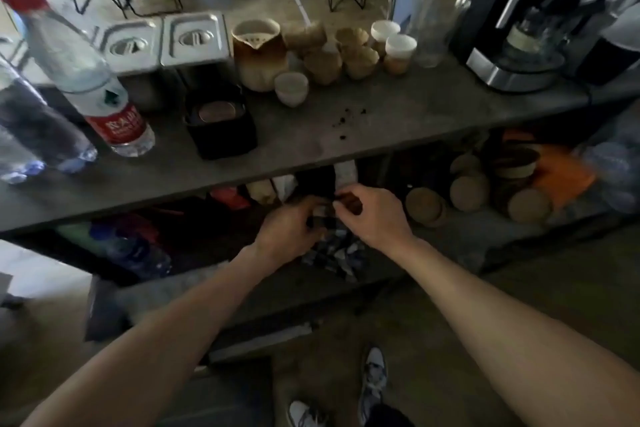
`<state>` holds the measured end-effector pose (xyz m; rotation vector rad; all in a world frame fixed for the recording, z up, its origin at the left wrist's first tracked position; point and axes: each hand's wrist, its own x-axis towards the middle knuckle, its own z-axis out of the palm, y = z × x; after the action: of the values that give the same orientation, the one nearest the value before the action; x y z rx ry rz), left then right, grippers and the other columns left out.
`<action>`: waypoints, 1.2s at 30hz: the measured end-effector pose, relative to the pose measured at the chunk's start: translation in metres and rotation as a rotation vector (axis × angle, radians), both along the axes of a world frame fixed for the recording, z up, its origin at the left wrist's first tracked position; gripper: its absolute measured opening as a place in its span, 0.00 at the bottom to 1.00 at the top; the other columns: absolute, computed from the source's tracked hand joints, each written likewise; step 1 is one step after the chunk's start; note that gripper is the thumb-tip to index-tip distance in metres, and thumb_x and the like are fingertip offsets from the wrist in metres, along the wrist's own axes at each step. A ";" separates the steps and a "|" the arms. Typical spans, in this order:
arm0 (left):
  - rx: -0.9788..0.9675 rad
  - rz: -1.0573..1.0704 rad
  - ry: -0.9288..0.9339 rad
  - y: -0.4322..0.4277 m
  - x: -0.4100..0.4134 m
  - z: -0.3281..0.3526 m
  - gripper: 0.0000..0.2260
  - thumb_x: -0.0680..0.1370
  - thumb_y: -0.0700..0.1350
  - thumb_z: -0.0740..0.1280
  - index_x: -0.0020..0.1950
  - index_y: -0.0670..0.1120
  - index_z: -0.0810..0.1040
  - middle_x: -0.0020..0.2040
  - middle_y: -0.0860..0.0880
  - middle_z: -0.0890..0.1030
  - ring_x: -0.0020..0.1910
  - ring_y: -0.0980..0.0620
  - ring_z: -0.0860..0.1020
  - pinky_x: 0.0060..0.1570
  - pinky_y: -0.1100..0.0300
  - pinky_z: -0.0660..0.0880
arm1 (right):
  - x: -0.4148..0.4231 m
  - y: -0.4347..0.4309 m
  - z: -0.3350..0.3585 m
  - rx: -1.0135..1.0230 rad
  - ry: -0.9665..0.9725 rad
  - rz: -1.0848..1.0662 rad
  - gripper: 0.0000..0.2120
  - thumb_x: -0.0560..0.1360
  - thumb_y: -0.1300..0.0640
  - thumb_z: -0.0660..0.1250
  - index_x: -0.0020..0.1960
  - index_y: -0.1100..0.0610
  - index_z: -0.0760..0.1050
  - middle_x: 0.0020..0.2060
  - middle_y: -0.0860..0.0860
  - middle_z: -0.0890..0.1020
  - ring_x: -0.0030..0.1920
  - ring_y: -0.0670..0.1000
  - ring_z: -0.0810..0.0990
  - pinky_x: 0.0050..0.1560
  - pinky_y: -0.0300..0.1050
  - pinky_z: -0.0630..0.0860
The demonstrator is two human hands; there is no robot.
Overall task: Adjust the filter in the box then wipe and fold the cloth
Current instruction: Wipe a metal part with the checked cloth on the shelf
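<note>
A dark checked cloth (337, 255) hangs bunched just below the front edge of the grey counter (381, 121), in front of the lower shelf. My left hand (287, 227) and my right hand (372, 215) both grip its upper edge, fingers pinched close together. A black box (221, 128) stands on the counter left of centre, with a round brownish filter (216, 112) showing in its open top. Dark crumbs (346, 118) lie scattered on the counter right of the box.
Two plastic water bottles (86, 73) stand at the left. Metal lidded tins (162, 40), a ceramic jug (258, 52), cups and paper filters (349, 48) line the back. A coffee machine (526, 28) sits at the right. Round lids (467, 192) crowd the lower shelf.
</note>
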<state>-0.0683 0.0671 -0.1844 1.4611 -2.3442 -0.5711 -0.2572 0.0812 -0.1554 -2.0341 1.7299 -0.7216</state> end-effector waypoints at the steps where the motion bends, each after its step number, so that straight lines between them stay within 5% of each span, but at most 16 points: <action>1: 0.096 0.021 0.017 -0.005 -0.003 -0.014 0.24 0.74 0.56 0.66 0.68 0.49 0.74 0.61 0.46 0.81 0.57 0.44 0.81 0.49 0.56 0.77 | -0.006 0.000 -0.012 0.092 0.005 -0.017 0.15 0.76 0.46 0.67 0.60 0.50 0.79 0.50 0.46 0.84 0.50 0.47 0.82 0.43 0.41 0.77; 4: 0.448 0.135 0.127 -0.021 -0.015 -0.057 0.26 0.77 0.51 0.70 0.73 0.44 0.69 0.70 0.42 0.74 0.68 0.42 0.73 0.66 0.51 0.71 | -0.021 -0.005 -0.055 0.345 -0.026 -0.150 0.16 0.77 0.47 0.66 0.61 0.52 0.79 0.56 0.51 0.83 0.56 0.54 0.81 0.46 0.44 0.76; 8: 0.737 0.580 0.325 -0.047 -0.024 -0.101 0.38 0.73 0.65 0.69 0.77 0.47 0.65 0.75 0.45 0.68 0.72 0.43 0.70 0.67 0.49 0.71 | -0.027 -0.017 -0.105 0.671 -0.244 -0.426 0.23 0.75 0.41 0.67 0.62 0.55 0.79 0.61 0.54 0.80 0.61 0.57 0.78 0.54 0.45 0.73; 12: 0.790 0.711 0.415 -0.064 -0.038 -0.125 0.50 0.64 0.68 0.75 0.78 0.47 0.60 0.77 0.46 0.65 0.73 0.45 0.68 0.70 0.51 0.68 | -0.014 -0.036 -0.137 0.704 -0.478 -0.522 0.39 0.68 0.36 0.72 0.71 0.56 0.71 0.67 0.52 0.76 0.66 0.55 0.74 0.62 0.43 0.71; 15: 0.748 0.755 0.427 -0.071 -0.047 -0.140 0.50 0.62 0.64 0.79 0.77 0.45 0.63 0.72 0.49 0.70 0.69 0.47 0.72 0.64 0.58 0.72 | -0.008 -0.049 -0.148 0.741 -0.648 -0.580 0.45 0.59 0.35 0.77 0.68 0.58 0.74 0.62 0.54 0.80 0.59 0.54 0.79 0.60 0.48 0.77; 18: 0.911 0.789 0.637 -0.071 -0.046 -0.139 0.48 0.53 0.64 0.82 0.68 0.46 0.76 0.64 0.49 0.79 0.57 0.50 0.81 0.54 0.58 0.79 | -0.012 -0.049 -0.143 0.877 -0.884 -0.590 0.35 0.64 0.45 0.80 0.64 0.61 0.76 0.55 0.56 0.83 0.49 0.53 0.82 0.50 0.46 0.81; 21: 1.050 0.692 0.751 -0.063 -0.043 -0.115 0.30 0.62 0.57 0.81 0.59 0.46 0.81 0.55 0.47 0.85 0.51 0.51 0.84 0.43 0.59 0.80 | -0.023 -0.046 -0.125 0.928 -1.050 -0.542 0.26 0.65 0.53 0.80 0.59 0.60 0.78 0.50 0.58 0.84 0.46 0.54 0.84 0.47 0.49 0.82; 24: 1.079 0.598 0.764 -0.048 -0.045 -0.070 0.15 0.70 0.53 0.77 0.53 0.50 0.81 0.49 0.50 0.86 0.50 0.53 0.83 0.46 0.59 0.79 | -0.032 -0.043 -0.097 0.886 -1.087 -0.468 0.14 0.68 0.56 0.78 0.45 0.51 0.73 0.44 0.54 0.82 0.46 0.52 0.82 0.51 0.51 0.81; 28: 0.895 0.455 0.708 -0.027 -0.059 -0.009 0.15 0.70 0.56 0.76 0.55 0.57 0.80 0.51 0.58 0.85 0.51 0.60 0.83 0.50 0.63 0.79 | -0.049 -0.031 -0.053 0.666 -0.946 -0.237 0.18 0.72 0.53 0.73 0.61 0.46 0.76 0.54 0.47 0.84 0.51 0.45 0.83 0.49 0.40 0.80; 32: 0.518 0.282 0.606 -0.012 -0.089 0.060 0.11 0.75 0.51 0.73 0.53 0.63 0.76 0.47 0.75 0.80 0.50 0.74 0.78 0.48 0.78 0.72 | -0.084 -0.016 0.009 0.458 -0.913 -0.118 0.17 0.76 0.57 0.70 0.63 0.45 0.74 0.54 0.42 0.83 0.54 0.41 0.81 0.51 0.37 0.78; 34: 0.484 0.268 0.632 -0.009 -0.104 0.088 0.11 0.74 0.52 0.74 0.53 0.61 0.77 0.48 0.73 0.81 0.51 0.70 0.79 0.50 0.75 0.74 | -0.101 -0.011 0.046 0.351 -0.861 -0.080 0.15 0.76 0.58 0.70 0.61 0.47 0.75 0.52 0.41 0.83 0.54 0.40 0.81 0.52 0.34 0.76; 36: 0.583 0.256 0.711 -0.008 -0.120 0.105 0.19 0.71 0.58 0.75 0.59 0.56 0.79 0.53 0.61 0.85 0.55 0.59 0.82 0.58 0.59 0.77 | -0.121 -0.007 0.078 0.263 -0.818 -0.089 0.12 0.75 0.61 0.71 0.56 0.49 0.77 0.48 0.42 0.84 0.50 0.40 0.82 0.46 0.30 0.75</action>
<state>-0.1883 0.0595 -0.0797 1.4084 -1.4706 -1.4922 -0.3780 0.0741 -0.0771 -1.2223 1.3275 -1.0883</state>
